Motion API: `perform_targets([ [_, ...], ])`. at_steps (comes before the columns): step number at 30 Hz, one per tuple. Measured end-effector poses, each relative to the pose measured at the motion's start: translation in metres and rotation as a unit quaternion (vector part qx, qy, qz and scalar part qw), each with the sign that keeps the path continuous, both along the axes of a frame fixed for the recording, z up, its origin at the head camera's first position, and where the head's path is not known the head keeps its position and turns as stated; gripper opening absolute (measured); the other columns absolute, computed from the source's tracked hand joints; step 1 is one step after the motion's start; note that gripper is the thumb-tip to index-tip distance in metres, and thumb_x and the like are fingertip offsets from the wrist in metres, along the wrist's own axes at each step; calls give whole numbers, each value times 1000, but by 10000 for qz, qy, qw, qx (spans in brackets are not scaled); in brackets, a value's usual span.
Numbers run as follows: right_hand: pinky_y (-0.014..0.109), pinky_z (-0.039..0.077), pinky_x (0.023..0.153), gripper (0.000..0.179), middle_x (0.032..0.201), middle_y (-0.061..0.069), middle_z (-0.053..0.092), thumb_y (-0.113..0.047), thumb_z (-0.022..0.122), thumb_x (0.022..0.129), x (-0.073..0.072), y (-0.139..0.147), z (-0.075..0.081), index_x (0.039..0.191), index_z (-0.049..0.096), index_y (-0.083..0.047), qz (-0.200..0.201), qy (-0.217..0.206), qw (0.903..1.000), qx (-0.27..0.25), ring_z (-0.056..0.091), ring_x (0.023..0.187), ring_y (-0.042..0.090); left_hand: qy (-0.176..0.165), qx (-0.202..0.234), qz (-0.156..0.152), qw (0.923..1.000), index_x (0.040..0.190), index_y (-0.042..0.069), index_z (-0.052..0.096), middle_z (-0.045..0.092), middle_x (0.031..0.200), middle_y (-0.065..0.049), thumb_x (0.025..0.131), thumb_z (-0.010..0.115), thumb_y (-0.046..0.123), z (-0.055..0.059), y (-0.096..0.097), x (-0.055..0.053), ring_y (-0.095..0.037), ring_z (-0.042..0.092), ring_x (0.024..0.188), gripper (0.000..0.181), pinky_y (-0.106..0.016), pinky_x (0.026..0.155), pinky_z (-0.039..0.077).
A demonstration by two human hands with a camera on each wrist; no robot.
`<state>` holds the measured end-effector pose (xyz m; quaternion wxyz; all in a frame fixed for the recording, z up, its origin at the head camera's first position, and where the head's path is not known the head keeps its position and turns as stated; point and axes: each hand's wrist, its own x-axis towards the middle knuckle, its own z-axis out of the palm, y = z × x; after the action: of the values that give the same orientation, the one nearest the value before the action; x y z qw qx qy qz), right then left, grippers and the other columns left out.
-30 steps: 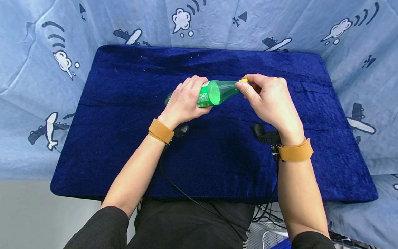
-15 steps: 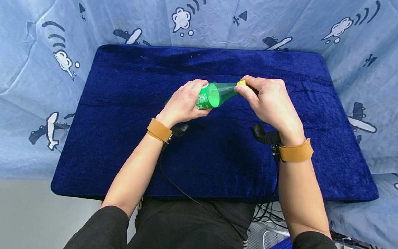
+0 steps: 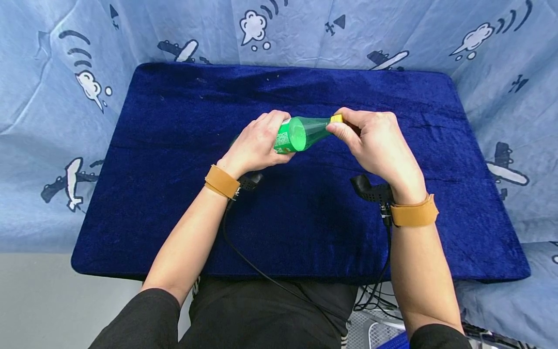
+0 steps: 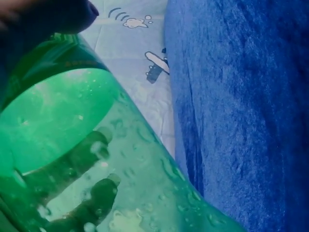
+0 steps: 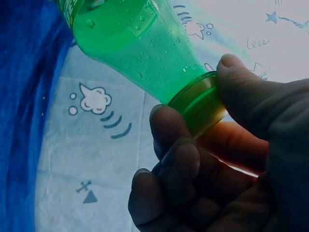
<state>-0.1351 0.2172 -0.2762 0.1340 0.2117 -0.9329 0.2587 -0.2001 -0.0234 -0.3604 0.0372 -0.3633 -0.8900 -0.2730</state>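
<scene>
A green see-through plastic bottle (image 3: 316,130) with a green label is held tilted above the table, its neck toward the right. My left hand (image 3: 258,141) grips it round the labelled body; the bottle's base is mostly hidden behind that hand. At the other end my right hand (image 3: 377,138) pinches the yellow cap (image 3: 336,118) between thumb and fingers. In the right wrist view the cap (image 5: 200,104) sits at the bottle's neck, with the thumb on one side and curled fingers on the other. Droplets cling inside the bottle (image 4: 145,159) in the left wrist view.
A dark blue velvet cloth covers the table (image 3: 296,223). Light blue curtains (image 3: 296,34) with planes and clouds hang behind and beside it. Wrist cameras on tan straps (image 3: 414,213) trail black cables (image 3: 261,274) over the table's front edge.
The bottle and the right hand have shifted slightly left and down. More of the yellow cap shows than a second ago. Both hands keep their hold.
</scene>
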Motion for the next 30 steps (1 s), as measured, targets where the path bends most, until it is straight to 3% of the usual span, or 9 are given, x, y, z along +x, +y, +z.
perform_targets([
  [30,20,28,57,13,75,5,55,-18,73,96,3,0,3,103,73,-7,246,-41,9997,-52,42,63,15,-177,38,-52,9998,133,1,52,61,127,-15,83,83,32,3,-4,0,-31,59,112,67,-45,100,49],
])
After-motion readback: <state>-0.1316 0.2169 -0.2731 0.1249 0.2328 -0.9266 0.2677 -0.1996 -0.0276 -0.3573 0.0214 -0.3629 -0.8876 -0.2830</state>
